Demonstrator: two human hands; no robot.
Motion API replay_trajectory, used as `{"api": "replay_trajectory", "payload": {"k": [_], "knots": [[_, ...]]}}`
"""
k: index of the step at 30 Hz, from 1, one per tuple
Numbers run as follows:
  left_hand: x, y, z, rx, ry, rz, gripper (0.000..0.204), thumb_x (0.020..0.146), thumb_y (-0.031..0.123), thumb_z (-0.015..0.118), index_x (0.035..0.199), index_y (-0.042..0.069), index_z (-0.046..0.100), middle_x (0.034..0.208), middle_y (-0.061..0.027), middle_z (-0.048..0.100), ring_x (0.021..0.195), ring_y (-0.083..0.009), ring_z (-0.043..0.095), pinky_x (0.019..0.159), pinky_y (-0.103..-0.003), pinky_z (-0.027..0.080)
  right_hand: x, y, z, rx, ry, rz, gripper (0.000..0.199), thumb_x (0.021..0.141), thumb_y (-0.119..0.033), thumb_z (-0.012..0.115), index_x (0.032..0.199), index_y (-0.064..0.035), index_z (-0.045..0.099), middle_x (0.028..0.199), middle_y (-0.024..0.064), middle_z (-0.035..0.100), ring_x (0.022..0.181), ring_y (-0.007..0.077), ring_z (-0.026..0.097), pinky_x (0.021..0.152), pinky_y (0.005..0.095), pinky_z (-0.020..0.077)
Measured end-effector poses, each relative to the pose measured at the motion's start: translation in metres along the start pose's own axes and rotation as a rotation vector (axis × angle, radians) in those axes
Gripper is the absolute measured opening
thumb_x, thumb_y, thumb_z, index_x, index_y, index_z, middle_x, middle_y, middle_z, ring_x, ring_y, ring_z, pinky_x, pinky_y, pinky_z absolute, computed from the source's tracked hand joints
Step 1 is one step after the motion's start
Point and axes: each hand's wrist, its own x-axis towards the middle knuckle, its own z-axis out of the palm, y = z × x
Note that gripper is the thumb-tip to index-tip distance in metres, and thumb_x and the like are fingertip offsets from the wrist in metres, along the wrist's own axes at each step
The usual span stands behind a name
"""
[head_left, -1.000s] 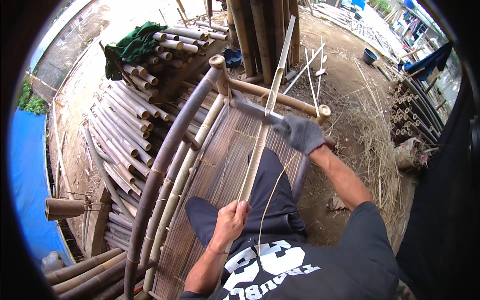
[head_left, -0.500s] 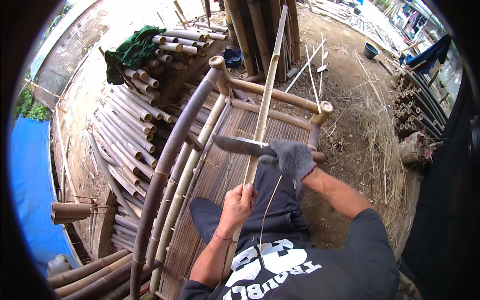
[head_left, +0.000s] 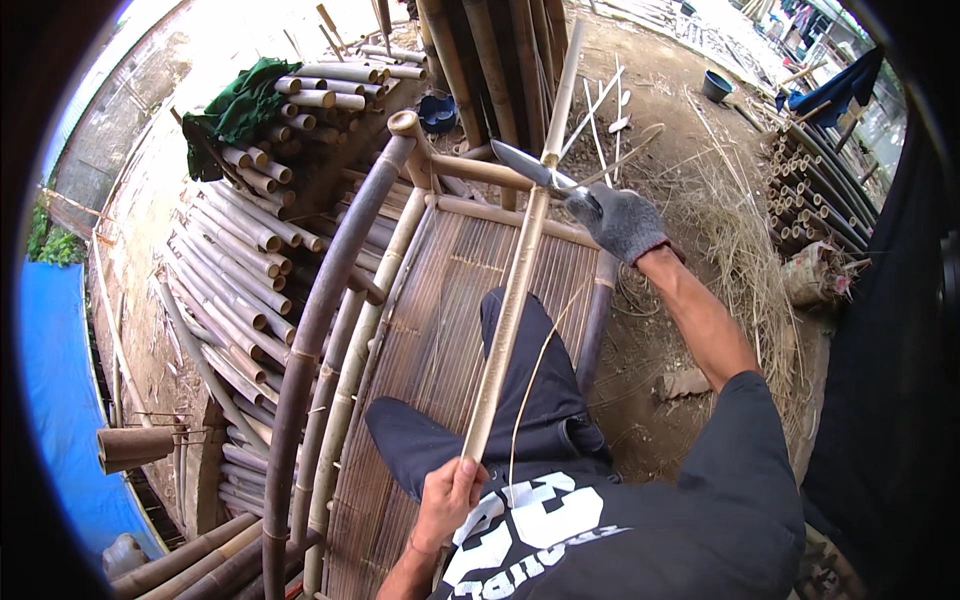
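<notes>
My bare left hand (head_left: pixel 450 497) is closed round the lower part of a long split bamboo strip (head_left: pixel 508 335), which slants up and away past the far rail of the bench. In a grey knit glove, my right hand (head_left: pixel 622 222) grips a large knife (head_left: pixel 522 163); its handle is mostly hidden by the fingers. The blade lies across the strip near the bench's far rail. Beside the blade a thin curled shaving (head_left: pixel 635 152) stands out to the right. Another thin bamboo sliver (head_left: pixel 528 405) hangs over my leg.
I sit on a slatted bamboo bench (head_left: pixel 415 330) with dark pole rails. Cut bamboo poles (head_left: pixel 240 270) are stacked at left, a green cloth (head_left: pixel 240 105) on top. More poles (head_left: pixel 815 195) lie at right, near straw-like shavings (head_left: pixel 745 270) and a dark bucket (head_left: pixel 716 86).
The knife and my right hand have slid away from me along the strip, toward its far end. A curled shaving now shows by the blade. My left hand has shifted slightly nearer my body.
</notes>
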Motion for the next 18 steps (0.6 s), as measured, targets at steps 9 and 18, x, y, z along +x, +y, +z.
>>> {"api": "replay_trajectory", "payload": {"k": [9,18], "knots": [[-0.005,-0.001,-0.007,0.149,0.035,0.011,0.041,0.105,0.029,0.050,0.078,0.001,0.061,0.055,0.0031,0.048,0.048,-0.0035,0.044,0.043,-0.022,0.032,0.017,0.029,0.012,-0.049,-0.057,-0.229,0.042,0.096,-0.048,0.055,0.093,-0.0066,0.063,0.070,0.0152,0.065,0.060,0.0272,0.065,0.053,0.0405,0.0541],[0.000,0.008,-0.004,0.151,0.036,-0.009,0.038,0.104,0.025,0.051,0.077,-0.001,0.061,0.054,0.0017,0.050,0.048,-0.0047,0.046,0.043,-0.024,0.036,-0.002,0.021,0.027,-0.208,0.090,-0.317,0.042,0.099,-0.045,0.051,0.082,-0.0070,0.060,0.059,0.0139,0.060,0.054,0.0271,0.065,0.047,0.0399,0.0514]]}}
